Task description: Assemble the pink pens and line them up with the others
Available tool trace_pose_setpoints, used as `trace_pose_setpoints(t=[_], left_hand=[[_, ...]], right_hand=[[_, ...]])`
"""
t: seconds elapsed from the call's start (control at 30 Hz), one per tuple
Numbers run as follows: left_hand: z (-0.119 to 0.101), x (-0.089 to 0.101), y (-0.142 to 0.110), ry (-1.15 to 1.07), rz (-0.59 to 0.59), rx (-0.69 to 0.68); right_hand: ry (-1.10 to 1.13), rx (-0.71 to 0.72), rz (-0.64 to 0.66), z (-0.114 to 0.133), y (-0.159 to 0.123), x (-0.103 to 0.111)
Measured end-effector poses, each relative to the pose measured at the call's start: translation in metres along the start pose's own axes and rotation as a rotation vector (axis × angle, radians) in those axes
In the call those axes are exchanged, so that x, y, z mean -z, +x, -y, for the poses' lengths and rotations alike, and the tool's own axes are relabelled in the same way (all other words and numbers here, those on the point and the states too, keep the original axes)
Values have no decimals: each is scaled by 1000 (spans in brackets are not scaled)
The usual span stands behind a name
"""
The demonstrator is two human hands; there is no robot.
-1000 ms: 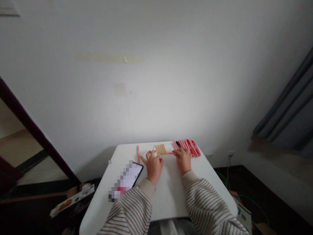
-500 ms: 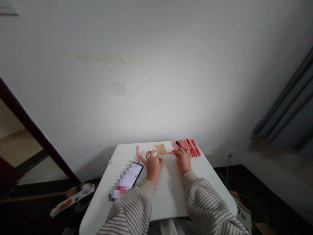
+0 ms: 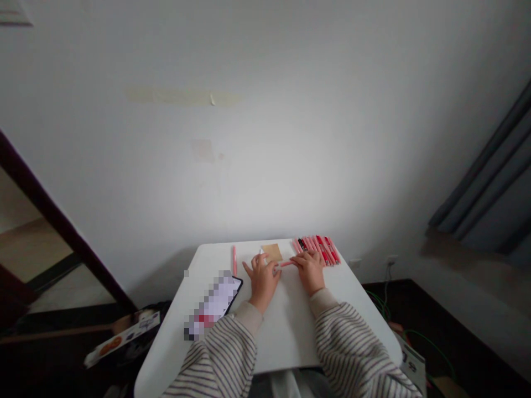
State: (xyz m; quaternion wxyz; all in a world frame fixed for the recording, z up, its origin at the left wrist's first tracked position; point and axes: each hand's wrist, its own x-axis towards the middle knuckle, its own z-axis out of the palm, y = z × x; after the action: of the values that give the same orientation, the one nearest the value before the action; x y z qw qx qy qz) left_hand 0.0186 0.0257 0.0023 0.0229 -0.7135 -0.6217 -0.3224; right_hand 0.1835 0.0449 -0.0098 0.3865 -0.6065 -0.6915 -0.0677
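A slim pink pen (image 3: pixel 286 264) lies crosswise between my hands, low over the white table. My right hand (image 3: pixel 310 271) has its fingers closed around the pen's right end. The thumb and index finger of my left hand (image 3: pixel 263 282) close at the pen's other end, where a small pale part shows; its little finger sticks out to the side. Just beyond my left fingertips is a square brown piece of paper (image 3: pixel 272 252), with a small white bit at its left edge, partly covered by the fingers.
A row of several pink and red pens (image 3: pixel 321 250) lies at the table's back right. One more pink pen (image 3: pixel 234 261) lies alone on the left. A phone (image 3: pixel 219 301) rests near my left forearm. The wall (image 3: pixel 265 182) stands directly behind the white table (image 3: pixel 290 337).
The pink pen's left end has come off the brown paper toward me and now meets my left thumb and finger. My left hand shifted slightly right; the right hand barely moved.
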Motion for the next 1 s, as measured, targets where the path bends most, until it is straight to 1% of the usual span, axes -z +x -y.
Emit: trace_pose_setpoints(t=[0.3,0.6,0.77,1.0], left_hand=[[1,-2,2,-16,24,-16],[-4,4,3,-30,92,2],[-4,3,3,-28,85,4],[-4,3,4,7,42,6]], right_hand=[[-69,68,60,2,0,1],[-59,109,25,4,0,3],[-57,77,38,4,0,3],[-100,-42,-57,2,0,3]])
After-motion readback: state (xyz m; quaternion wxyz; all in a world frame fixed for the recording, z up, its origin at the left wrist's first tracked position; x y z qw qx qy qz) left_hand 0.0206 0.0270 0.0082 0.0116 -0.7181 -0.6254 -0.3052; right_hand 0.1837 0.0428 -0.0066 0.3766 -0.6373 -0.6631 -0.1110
